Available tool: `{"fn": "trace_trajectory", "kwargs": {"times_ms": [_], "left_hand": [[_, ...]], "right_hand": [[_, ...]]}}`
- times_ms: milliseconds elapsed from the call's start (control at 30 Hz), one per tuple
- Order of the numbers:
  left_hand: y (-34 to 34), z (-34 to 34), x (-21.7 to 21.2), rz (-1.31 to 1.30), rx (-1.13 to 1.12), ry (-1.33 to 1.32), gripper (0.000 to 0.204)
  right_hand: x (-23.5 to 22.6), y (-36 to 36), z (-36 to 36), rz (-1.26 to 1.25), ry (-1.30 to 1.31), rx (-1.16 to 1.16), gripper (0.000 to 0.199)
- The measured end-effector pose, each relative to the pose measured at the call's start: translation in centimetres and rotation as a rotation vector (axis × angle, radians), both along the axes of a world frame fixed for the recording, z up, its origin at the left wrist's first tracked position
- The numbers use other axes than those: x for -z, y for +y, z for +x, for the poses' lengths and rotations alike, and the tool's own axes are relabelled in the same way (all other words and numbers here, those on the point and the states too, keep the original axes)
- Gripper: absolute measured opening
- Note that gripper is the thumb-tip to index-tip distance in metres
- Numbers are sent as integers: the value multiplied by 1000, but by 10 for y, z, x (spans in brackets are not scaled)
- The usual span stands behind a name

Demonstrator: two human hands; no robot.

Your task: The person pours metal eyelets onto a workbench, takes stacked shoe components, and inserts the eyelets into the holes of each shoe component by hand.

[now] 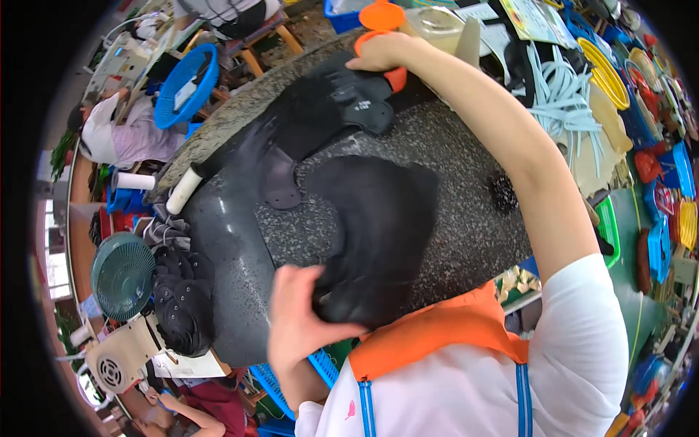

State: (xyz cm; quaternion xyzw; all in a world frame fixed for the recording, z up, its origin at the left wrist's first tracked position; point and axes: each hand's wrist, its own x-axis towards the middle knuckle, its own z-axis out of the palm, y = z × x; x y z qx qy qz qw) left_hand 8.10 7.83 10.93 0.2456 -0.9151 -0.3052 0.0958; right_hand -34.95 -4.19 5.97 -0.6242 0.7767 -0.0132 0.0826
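My left hand (295, 320), smeared by motion, curls around the lower left edge of a large curved black piece (378, 226) that looks like a shoe upper. At the far side of the dark speckled worktop, my right hand (386, 52) is closed over an orange object (395, 79), whose kind I cannot make out. Just below that hand lie overlapping flat black pieces (349, 95), one with a rounded, holed tab (370, 115). A second rounded black tab (281, 182) hangs toward the middle of the worktop.
On the worktop's left are a white roll (183, 191) and stacked black eyeletted pieces (186, 309). A green round basket (122, 277) stands beyond. Pale blue strips (557, 102) lie at the far right, near a clear tub (435, 28). Other people sit at the left.
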Motion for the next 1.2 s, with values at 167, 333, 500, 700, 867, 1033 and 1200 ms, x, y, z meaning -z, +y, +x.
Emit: {"fn": "trace_trajectory", "kwargs": {"times_ms": [167,333,500,700,867,1033,1200], "left_hand": [[3,-45,51,-89,116,-103,85],[7,-48,27,-20,63,-86,79],[10,-49,31,225,115,91,41],[-13,-124,30,52,100,-9,38],[-13,-147,58,-107,164,-286,79],[4,-156,61,-212,217,-49,78],[-2,-166,53,-157,256,-244,62]], "right_hand": [[11,-13,-13,71,-24,51,68],[15,16,8,-316,48,28,72],[12,29,4,-499,46,-15,61],[-25,107,20,-637,71,-108,27],[8,271,68,-108,48,42,53],[59,326,79,-339,-60,157,41],[83,326,74,-576,-147,209,23]]}}
